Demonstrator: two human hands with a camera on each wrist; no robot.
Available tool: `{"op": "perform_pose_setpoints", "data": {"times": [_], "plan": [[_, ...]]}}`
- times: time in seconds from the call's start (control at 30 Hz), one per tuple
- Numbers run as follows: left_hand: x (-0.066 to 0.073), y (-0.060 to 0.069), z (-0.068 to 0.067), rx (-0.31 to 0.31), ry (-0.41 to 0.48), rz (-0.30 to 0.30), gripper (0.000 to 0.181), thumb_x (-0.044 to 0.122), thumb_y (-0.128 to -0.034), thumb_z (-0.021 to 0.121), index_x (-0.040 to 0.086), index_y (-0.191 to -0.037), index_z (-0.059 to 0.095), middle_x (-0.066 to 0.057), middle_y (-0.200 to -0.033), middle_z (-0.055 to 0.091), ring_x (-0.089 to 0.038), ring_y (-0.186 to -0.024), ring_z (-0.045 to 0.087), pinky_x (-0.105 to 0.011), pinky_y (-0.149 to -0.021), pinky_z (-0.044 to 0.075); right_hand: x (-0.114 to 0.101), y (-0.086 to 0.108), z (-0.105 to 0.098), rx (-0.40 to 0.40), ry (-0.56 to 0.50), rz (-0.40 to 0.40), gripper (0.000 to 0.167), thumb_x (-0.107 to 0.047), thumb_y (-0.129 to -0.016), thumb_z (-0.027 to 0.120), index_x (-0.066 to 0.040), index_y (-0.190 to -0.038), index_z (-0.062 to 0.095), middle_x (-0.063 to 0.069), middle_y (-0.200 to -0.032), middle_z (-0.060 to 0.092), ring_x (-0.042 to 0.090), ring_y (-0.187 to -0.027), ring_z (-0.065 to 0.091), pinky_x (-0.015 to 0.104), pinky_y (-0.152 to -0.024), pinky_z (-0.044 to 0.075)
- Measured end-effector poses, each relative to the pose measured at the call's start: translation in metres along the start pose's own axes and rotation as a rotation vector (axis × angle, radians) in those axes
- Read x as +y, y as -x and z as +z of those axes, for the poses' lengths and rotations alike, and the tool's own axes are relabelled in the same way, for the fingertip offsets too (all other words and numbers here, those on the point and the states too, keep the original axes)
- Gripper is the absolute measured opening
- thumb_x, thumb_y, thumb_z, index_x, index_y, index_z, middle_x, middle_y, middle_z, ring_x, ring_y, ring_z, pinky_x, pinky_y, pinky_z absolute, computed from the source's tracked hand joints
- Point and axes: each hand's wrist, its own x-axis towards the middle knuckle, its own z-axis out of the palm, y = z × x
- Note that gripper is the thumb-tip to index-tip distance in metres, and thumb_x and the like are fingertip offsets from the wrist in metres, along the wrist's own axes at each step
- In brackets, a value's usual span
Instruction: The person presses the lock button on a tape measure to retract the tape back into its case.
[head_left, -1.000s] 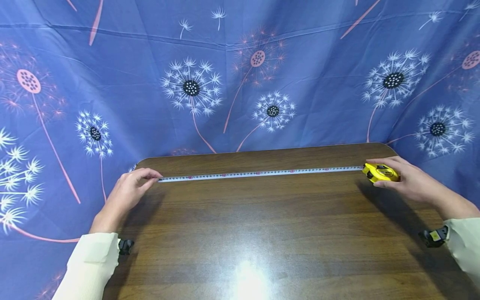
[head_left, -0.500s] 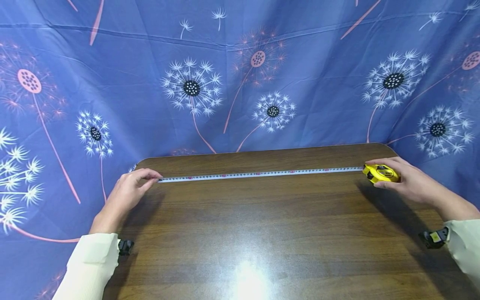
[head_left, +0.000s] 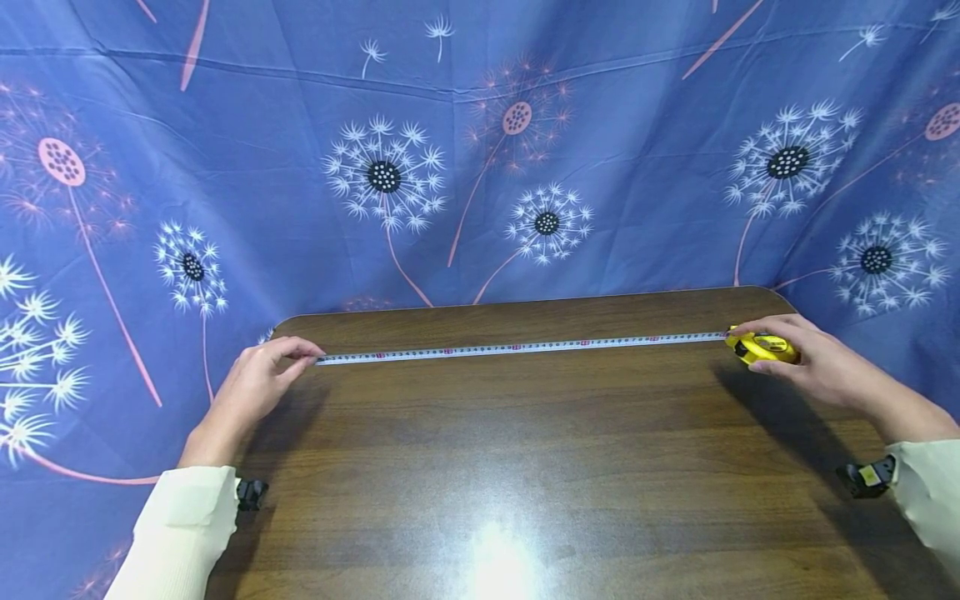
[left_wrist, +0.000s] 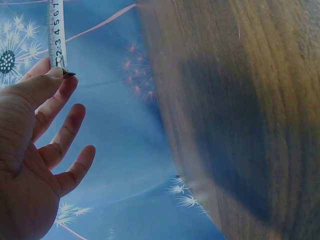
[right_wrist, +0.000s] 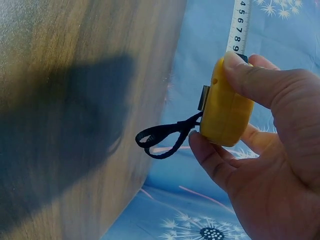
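A white tape blade [head_left: 483, 350] stretches straight between the two hands above the far part of the wooden table. My left hand [head_left: 258, 379] pinches its metal end hook [left_wrist: 68, 74] between thumb and index finger, the other fingers spread apart in the left wrist view. At the right, my right hand [head_left: 832, 362] grips the yellow tape measure case [head_left: 763, 346], thumb on one side and fingers round the other. A black strap loop [right_wrist: 165, 137] dangles from the case [right_wrist: 227, 105] in the right wrist view.
The brown wooden table [head_left: 480, 450] has rounded far corners and a bright glare spot near the front. Behind it and at both sides hangs a blue cloth [head_left: 637, 208] with dandelion prints. Shadows of both arms fall on the table.
The yellow case has tilted slightly in my right hand, and the right fingers have shifted a little over it. The left hand and the blade look unchanged.
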Motion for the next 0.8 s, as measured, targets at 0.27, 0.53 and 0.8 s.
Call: {"op": "perform_pose_setpoints", "data": {"times": [0.27, 0.53, 0.8], "plan": [[0.0006, -0.0002, -0.0005, 0.01, -0.009, 0.003, 0.015, 0.006, -0.0939, 0.075, 0.019, -0.1, 0.077, 0.001, -0.1, 0.076, -0.028, -0.095, 0.072, -0.049, -0.082, 0.049, 0.0007, 0.0012, 0.0008, 0.009, 0.02, -0.004, 0.04, 0.003, -0.084, 0.082, -0.014, -0.119, 0.071, 0.017, -0.126, 0.054, -0.008, -0.113, 0.034, 0.014, -0.075, 0.034], [0.0007, -0.0003, -0.0005, 0.001, -0.004, 0.003, 0.014, 0.007, -0.0945, 0.075, 0.019, -0.101, 0.077, 0.002, -0.1, 0.076, -0.026, -0.094, 0.071, -0.046, -0.082, 0.048, 0.0024, 0.0016, 0.0032, 0.02, 0.044, -0.033, 0.04, 0.004, -0.082, 0.083, -0.016, -0.114, 0.071, 0.015, -0.124, 0.055, -0.005, -0.114, 0.036, 0.016, -0.076, 0.034], [0.001, 0.0007, -0.0009, -0.011, 0.002, -0.005, 0.014, 0.008, -0.0957, 0.074, 0.02, -0.102, 0.077, 0.003, -0.102, 0.076, -0.025, -0.094, 0.071, -0.045, -0.082, 0.048, 0.0033, 0.0007, 0.0034, 0.015, 0.079, -0.04, 0.038, 0.004, -0.083, 0.082, -0.018, -0.112, 0.07, 0.015, -0.121, 0.055, -0.002, -0.111, 0.038, 0.018, -0.072, 0.04]]}}
